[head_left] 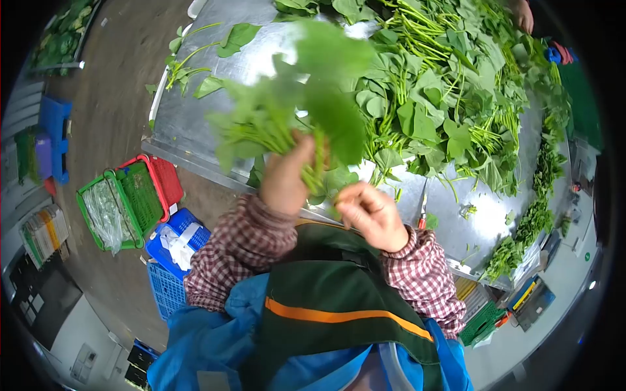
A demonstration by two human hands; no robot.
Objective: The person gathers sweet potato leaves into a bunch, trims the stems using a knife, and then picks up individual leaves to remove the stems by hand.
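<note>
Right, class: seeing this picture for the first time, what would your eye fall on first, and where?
First, the blurred bunch of leafy greens raised in the left hand. Behind it, a heap of greens covers much of the shiny table. A red basket stands out on the floor, left.

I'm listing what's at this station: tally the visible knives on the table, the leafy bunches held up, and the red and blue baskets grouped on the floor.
Knife: 1
Held leafy bunch: 1
Red basket: 1
Blue baskets, one darker, one lighter: 2
Total: 5
</note>
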